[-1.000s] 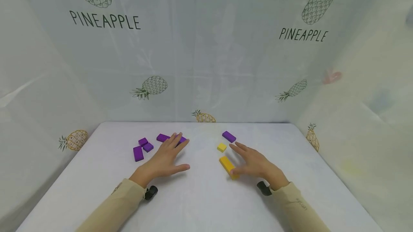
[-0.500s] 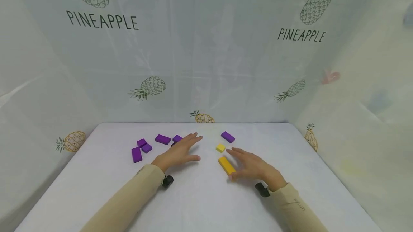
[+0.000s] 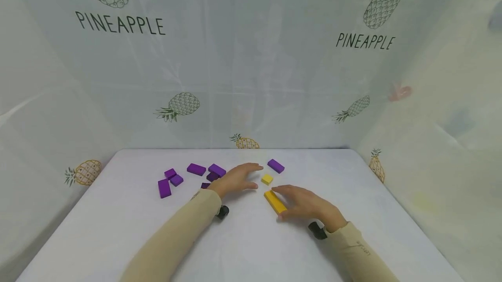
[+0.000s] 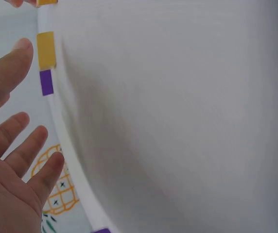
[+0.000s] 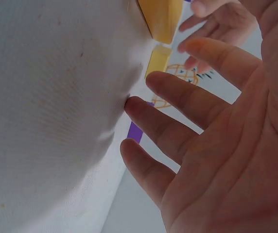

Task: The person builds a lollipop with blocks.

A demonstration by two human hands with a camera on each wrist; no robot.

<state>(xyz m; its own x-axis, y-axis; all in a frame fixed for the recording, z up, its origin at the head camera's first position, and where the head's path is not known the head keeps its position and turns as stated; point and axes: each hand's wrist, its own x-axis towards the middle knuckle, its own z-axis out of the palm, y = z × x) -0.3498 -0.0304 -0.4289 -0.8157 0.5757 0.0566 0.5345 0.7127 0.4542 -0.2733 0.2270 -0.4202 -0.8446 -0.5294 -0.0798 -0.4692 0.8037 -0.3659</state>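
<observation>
Long yellow block [image 3: 274,202] lies on the bench [image 3: 243,247] beside the wide-spread right hand [image 3: 305,203]; the left hand [image 3: 236,178], also wide, could knock the small yellow block [image 3: 267,179] askew by reaching too far.

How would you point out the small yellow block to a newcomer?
On the white table, look just right of the left hand. The small yellow block lies there, between the far end of a long orange-yellow block and a lone purple block farther back. Its pale yellow colour and short shape set it apart from both.
</observation>
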